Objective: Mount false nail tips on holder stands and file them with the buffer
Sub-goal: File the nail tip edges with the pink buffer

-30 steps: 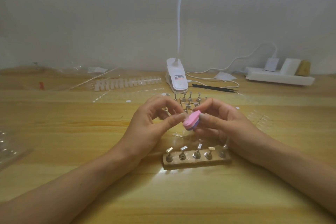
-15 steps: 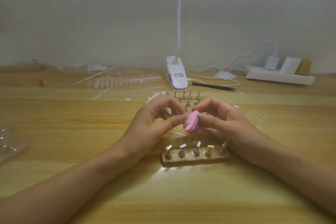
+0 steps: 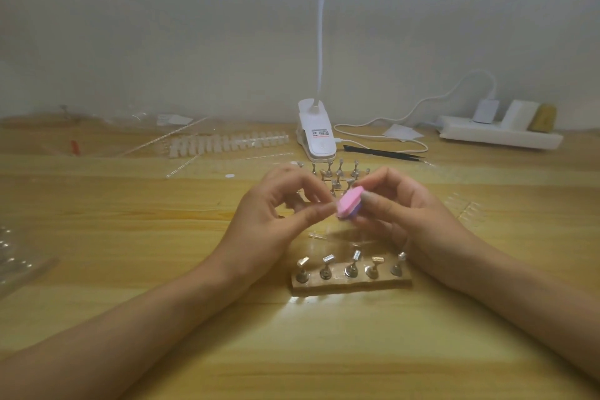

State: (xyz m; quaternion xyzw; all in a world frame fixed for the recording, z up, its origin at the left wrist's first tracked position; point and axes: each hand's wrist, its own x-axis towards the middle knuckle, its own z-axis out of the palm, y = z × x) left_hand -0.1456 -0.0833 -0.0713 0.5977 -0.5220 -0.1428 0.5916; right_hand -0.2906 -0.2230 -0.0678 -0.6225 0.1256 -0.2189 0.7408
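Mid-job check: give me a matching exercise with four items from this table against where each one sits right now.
Things
1. pink buffer
2. wooden base with five stands
3. clip lamp
4. power strip

Places
A. far right at the back
B. closest to the person of the four
C. held in the fingers of the right hand
D. centre back, just behind the loose stands

Pairs: 1-C, 2-B, 3-D, 4-A

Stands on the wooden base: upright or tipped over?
Upright. All five holder stands sit in a row on the wooden base, none fallen.
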